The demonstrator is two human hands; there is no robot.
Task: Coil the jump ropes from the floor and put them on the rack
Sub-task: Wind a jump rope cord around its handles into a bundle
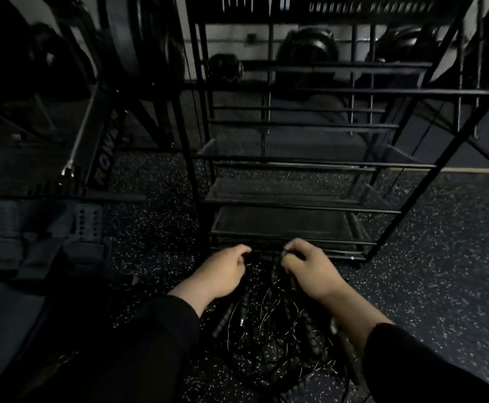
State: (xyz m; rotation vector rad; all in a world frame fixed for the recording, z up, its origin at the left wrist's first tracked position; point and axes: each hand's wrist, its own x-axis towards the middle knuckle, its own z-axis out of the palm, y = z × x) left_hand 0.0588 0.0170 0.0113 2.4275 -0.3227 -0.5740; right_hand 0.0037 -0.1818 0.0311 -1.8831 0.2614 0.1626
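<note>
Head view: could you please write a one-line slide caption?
Both hands, left hand and right hand, grip tangled jump ropes on the speckled floor before a black rack.

left hand (227,269): my fingers curled, arm reached forward | right hand (310,267): fingers curled, pinching, dark sleeves on both arms

You are in a dim gym: speckled rubber floor (440,242), a black metal rack (295,158), kettlebells (307,48) behind it, a barbell (77,146) leaning at left.
</note>
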